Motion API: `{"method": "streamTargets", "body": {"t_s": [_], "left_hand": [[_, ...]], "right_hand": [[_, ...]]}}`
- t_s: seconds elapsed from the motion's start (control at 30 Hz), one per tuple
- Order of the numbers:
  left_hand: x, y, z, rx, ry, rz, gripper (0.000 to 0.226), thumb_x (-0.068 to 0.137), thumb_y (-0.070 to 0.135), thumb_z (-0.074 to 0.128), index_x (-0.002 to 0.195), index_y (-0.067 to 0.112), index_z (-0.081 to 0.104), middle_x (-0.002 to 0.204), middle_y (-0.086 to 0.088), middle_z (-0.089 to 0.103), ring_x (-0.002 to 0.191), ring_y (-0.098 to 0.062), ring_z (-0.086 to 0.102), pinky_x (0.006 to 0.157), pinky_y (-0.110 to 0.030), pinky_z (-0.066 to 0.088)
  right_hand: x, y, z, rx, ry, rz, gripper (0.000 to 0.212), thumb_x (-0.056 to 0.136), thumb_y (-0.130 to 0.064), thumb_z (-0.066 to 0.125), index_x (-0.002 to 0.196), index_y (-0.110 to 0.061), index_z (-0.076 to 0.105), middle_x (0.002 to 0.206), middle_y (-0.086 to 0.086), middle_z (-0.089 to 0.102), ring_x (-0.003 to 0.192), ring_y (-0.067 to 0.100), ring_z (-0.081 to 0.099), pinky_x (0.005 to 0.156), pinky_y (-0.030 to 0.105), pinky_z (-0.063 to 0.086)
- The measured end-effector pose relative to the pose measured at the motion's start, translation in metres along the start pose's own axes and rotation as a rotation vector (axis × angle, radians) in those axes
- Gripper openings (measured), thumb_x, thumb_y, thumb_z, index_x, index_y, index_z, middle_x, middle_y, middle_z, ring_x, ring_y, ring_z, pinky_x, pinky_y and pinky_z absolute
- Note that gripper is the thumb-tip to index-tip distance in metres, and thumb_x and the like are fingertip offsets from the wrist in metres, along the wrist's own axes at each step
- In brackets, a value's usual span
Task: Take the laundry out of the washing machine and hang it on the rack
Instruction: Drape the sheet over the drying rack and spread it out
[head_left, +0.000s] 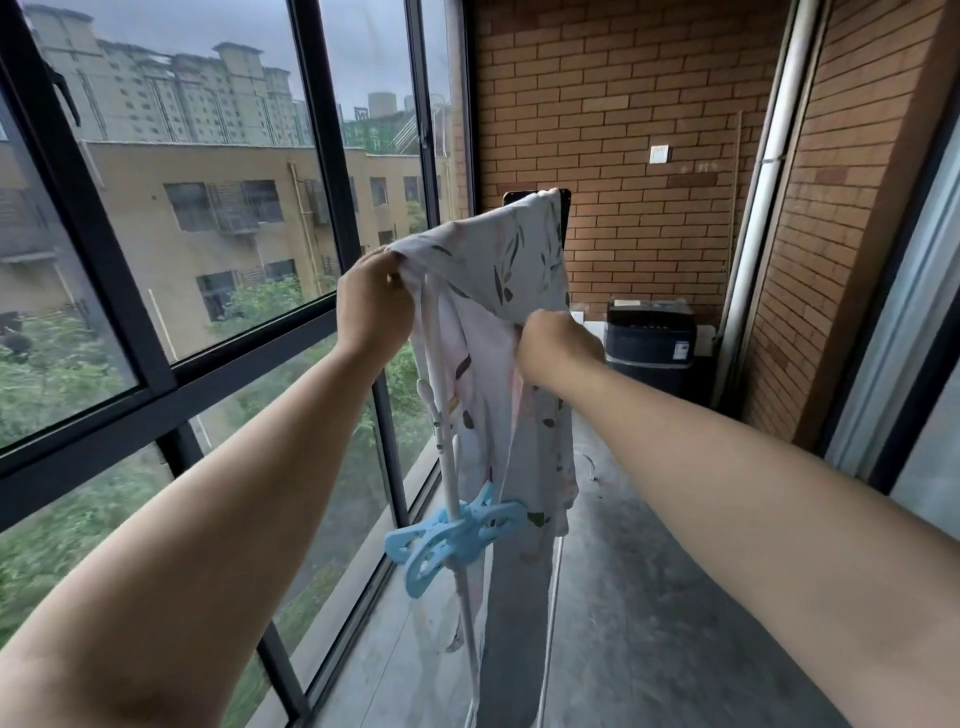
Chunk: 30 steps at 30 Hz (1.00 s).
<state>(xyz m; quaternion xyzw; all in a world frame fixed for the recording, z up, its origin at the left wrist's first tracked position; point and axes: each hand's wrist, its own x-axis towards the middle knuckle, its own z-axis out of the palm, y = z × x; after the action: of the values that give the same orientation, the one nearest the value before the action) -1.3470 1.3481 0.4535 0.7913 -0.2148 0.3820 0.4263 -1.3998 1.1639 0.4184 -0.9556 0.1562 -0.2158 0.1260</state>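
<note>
- Both are busy: our left hand (374, 306) pinches the top edge of the flowered cloth (498, 260) between thumb and fingers, and our right hand (558, 348) is closed on a bunched fold lower down and nearer us.
- We hold the cloth up at arm's length. It is draped over the top of the white rack (450, 488), and its long part hangs down past the rail toward the floor (649, 571).
- We judge the step in hand to be spreading the cloth along the rack so that it dries flat.
- To do it well, we should draw our hands apart along the top edge until the folds between them open out.
- We should then let the weight fall about evenly on both sides of the rail, so the cloth does not slide off.
- A blue clip (447, 540) sits on the rail just below the hanging cloth. It looks handy for pinning the edge once the cloth lies straight.
- A dark frame shows behind the top of the cloth; we cannot tell what it is.
- Farther off, the dark washing machine (649, 338) stands against the brick wall (623, 104), well apart from the rack. We cannot see inside it, so we cannot tell what is left to hang.
- To our left runs the large window (208, 208).
</note>
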Motion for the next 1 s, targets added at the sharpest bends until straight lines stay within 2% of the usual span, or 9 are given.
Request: {"method": "streamTargets", "body": {"t_s": [0.07, 0.17, 0.23, 0.37, 0.43, 0.57, 0.73, 0.83, 1.0], "left_hand": [[-0.004, -0.007, -0.006, 0.057, 0.064, 0.013, 0.045, 0.077, -0.004, 0.041, 0.102, 0.011, 0.075, 0.103, -0.006, 0.074, 0.091, -0.023, 0.064, 0.069, -0.022, 0.039], [-0.004, -0.013, -0.016, 0.116, 0.234, -0.052, 0.048, 0.079, -0.001, 0.041, 0.109, 0.015, 0.075, 0.113, -0.001, 0.072, 0.097, -0.021, 0.066, 0.073, -0.022, 0.046], [-0.005, -0.015, -0.019, 0.105, 0.289, -0.088, 0.049, 0.080, -0.001, 0.042, 0.110, 0.019, 0.075, 0.116, 0.001, 0.071, 0.100, -0.018, 0.065, 0.075, -0.019, 0.043], [-0.013, -0.013, -0.020, 0.072, 0.149, -0.098, 0.040, 0.073, 0.015, 0.042, 0.082, 0.026, 0.080, 0.086, 0.003, 0.076, 0.076, -0.022, 0.067, 0.062, -0.028, 0.047], [-0.018, -0.012, -0.018, 0.064, 0.090, -0.072, 0.034, 0.065, 0.019, 0.044, 0.068, 0.025, 0.077, 0.078, 0.004, 0.074, 0.071, -0.022, 0.065, 0.061, -0.033, 0.050], [-0.021, -0.010, -0.015, -0.092, 0.178, -0.016, 0.025, 0.063, 0.012, 0.049, 0.055, 0.023, 0.069, 0.095, 0.009, 0.072, 0.085, -0.014, 0.063, 0.070, -0.029, 0.048], [-0.008, 0.011, -0.010, -0.099, 0.325, 0.225, 0.017, 0.074, 0.002, 0.048, 0.074, 0.006, 0.064, 0.095, -0.005, 0.066, 0.092, -0.024, 0.060, 0.076, -0.036, 0.047], [-0.005, 0.035, 0.001, 0.058, 0.236, 0.428, 0.014, 0.076, 0.007, 0.049, 0.083, 0.008, 0.061, 0.093, -0.004, 0.064, 0.092, -0.027, 0.058, 0.080, -0.041, 0.045], [-0.003, 0.087, 0.050, 0.425, 0.030, 0.460, 0.017, 0.075, 0.020, 0.051, 0.091, 0.019, 0.058, 0.094, 0.002, 0.064, 0.094, -0.024, 0.058, 0.085, -0.039, 0.041]], "right_hand": [[0.005, 0.000, -0.008, 0.037, 0.163, -0.025, 0.018, 0.091, -0.007, 0.044, 0.095, -0.013, 0.060, 0.092, 0.009, 0.064, 0.078, 0.030, 0.059, 0.065, 0.035, 0.045], [0.009, 0.000, -0.015, 0.158, 0.398, -0.144, 0.014, 0.098, -0.019, 0.035, 0.090, -0.020, 0.046, 0.070, -0.003, 0.054, 0.060, 0.022, 0.055, 0.050, 0.027, 0.037], [0.008, -0.005, -0.014, 0.195, 0.454, -0.225, 0.020, 0.102, -0.029, 0.029, 0.090, -0.021, 0.043, 0.070, -0.004, 0.053, 0.057, 0.023, 0.052, 0.050, 0.028, 0.034], [0.002, -0.014, -0.003, 0.150, 0.243, -0.288, 0.042, 0.102, -0.047, 0.026, 0.076, -0.023, 0.046, 0.066, -0.004, 0.048, 0.059, 0.021, 0.048, 0.051, 0.025, 0.029], [0.002, -0.018, 0.002, 0.120, 0.072, -0.312, 0.041, 0.100, -0.047, 0.031, 0.069, -0.025, 0.046, 0.071, -0.002, 0.051, 0.064, 0.023, 0.052, 0.057, 0.028, 0.038], [0.003, -0.025, 0.007, 0.044, -0.169, -0.391, 0.034, 0.096, -0.043, 0.039, 0.066, -0.027, 0.044, 0.075, -0.003, 0.051, 0.070, 0.022, 0.055, 0.057, 0.028, 0.039], [0.009, -0.024, 0.007, 0.052, -0.194, -0.442, 0.032, 0.093, -0.044, 0.042, 0.067, -0.026, 0.046, 0.071, -0.005, 0.053, 0.064, 0.016, 0.054, 0.058, 0.031, 0.042], [0.015, -0.014, 0.004, 0.151, -0.242, -0.511, 0.036, 0.090, -0.041, 0.037, 0.061, -0.020, 0.045, 0.061, -0.001, 0.051, 0.061, 0.020, 0.052, 0.059, 0.034, 0.040], [0.034, 0.021, 0.007, 0.214, -0.151, -0.378, 0.037, 0.080, -0.044, 0.026, 0.063, -0.019, 0.048, 0.061, 0.000, 0.055, 0.059, 0.020, 0.053, 0.055, 0.034, 0.039]]}}
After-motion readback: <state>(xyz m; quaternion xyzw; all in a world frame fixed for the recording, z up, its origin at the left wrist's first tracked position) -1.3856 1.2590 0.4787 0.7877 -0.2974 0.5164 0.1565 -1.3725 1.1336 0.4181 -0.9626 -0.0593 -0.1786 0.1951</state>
